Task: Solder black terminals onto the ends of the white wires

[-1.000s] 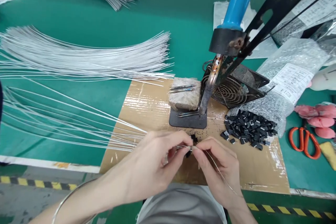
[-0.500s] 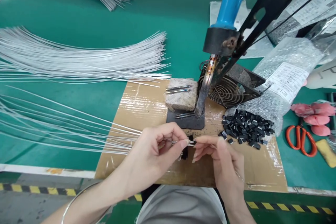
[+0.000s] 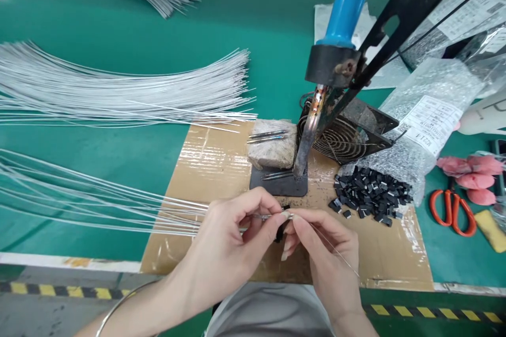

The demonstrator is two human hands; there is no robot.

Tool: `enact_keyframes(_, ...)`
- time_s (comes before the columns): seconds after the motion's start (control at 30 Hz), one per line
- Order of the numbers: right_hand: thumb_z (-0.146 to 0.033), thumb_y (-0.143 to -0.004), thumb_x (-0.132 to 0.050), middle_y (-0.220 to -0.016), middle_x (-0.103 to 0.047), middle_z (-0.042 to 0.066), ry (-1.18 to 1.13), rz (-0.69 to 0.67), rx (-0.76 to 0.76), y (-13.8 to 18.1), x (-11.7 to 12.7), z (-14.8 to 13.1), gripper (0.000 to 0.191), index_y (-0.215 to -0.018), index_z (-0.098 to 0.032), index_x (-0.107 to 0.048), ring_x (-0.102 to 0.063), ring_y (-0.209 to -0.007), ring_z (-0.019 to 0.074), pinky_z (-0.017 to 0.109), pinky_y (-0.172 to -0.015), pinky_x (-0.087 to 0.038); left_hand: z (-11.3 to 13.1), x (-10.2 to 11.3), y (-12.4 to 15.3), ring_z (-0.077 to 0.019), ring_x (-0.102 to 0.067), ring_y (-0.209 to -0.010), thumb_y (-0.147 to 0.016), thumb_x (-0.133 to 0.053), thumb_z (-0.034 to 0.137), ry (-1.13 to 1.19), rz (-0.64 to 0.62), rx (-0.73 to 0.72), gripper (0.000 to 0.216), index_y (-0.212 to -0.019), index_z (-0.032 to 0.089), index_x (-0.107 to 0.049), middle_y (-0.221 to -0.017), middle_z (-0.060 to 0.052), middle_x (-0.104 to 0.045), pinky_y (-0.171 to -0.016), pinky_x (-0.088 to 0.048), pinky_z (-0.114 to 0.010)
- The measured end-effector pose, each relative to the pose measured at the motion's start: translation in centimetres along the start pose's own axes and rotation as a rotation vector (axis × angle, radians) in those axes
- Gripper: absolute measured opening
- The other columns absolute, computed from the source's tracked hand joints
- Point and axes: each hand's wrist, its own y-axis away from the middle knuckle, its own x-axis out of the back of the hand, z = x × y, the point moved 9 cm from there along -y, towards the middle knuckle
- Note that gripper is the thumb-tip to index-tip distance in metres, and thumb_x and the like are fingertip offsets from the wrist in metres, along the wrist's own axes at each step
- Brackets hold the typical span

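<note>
My left hand (image 3: 241,237) is closed in a pinch on the ends of white wires (image 3: 177,208), which trail off to the left. My right hand (image 3: 326,247) is pinched too, its fingertips meeting the left thumb. A thin silvery wire (image 3: 336,250) runs from its fingers across the palm. A small black piece (image 3: 280,230) shows just beneath the fingertips, mostly hidden. Above and behind the hands, a soldering iron (image 3: 343,16) with a blue sleeve is clamped, its bent metal shaft pointing down at a dark plate (image 3: 279,186).
A pale block (image 3: 271,152) carrying thin metal rods stands behind the plate, beside a black fan (image 3: 340,137). Black connector housings (image 3: 371,192) are heaped on the cardboard (image 3: 387,258). Red-handled scissors (image 3: 453,213) lie right. A wire bundle (image 3: 158,89) lies back left.
My right hand has moved left and closed its fingers against the left fingertips. The thin wire now shows along its palm. One raised white wire on the left has dropped toward the others.
</note>
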Motion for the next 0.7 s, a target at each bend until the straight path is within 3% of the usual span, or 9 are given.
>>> enact_keyframes(0.37, -0.035, -0.088, -0.089, -0.074, -0.079, 0.001, -0.146, -0.16, -0.076, -0.97, -0.22, 0.74, 0.01, -0.089, -0.025, -0.089, -0.069, -0.056, 0.0095, 0.018, -0.053, -0.063, -0.43, -0.13, 0.15, -0.0125, -0.05, -0.053, -0.1, -0.057, 0.036, -0.006, -0.008, 0.007, 0.027, -0.08, 0.02, -0.065, -0.064, 0.0, -0.065, -0.048, -0.035, -0.024)
enact_keyframes(0.6, -0.037, -0.082, -0.092, -0.069, -0.077, 0.001, -0.159, -0.105, -0.189, -0.73, -0.37, 0.71, 0.016, -0.084, -0.021, -0.088, -0.067, -0.054, 0.0103, 0.02, -0.053, -0.063, -0.79, -0.16, -0.02, -0.013, -0.049, -0.054, -0.097, -0.059, 0.037, 0.07, -0.058, 0.039, 0.025, -0.079, 0.021, -0.065, -0.064, 0.0, -0.063, -0.048, -0.033, -0.025)
enact_keyframes(0.7, -0.037, -0.083, -0.091, -0.07, -0.077, 0.001, -0.174, -0.148, -0.193, -0.85, -0.52, 1.02, 0.016, -0.085, -0.021, -0.088, -0.066, -0.053, 0.0103, 0.021, -0.052, -0.063, -0.6, -0.07, -0.1, -0.0128, -0.046, -0.052, -0.096, -0.06, 0.037, 0.047, -0.039, 0.03, 0.026, -0.077, 0.021, -0.065, -0.062, 0.001, -0.061, -0.047, -0.031, -0.025)
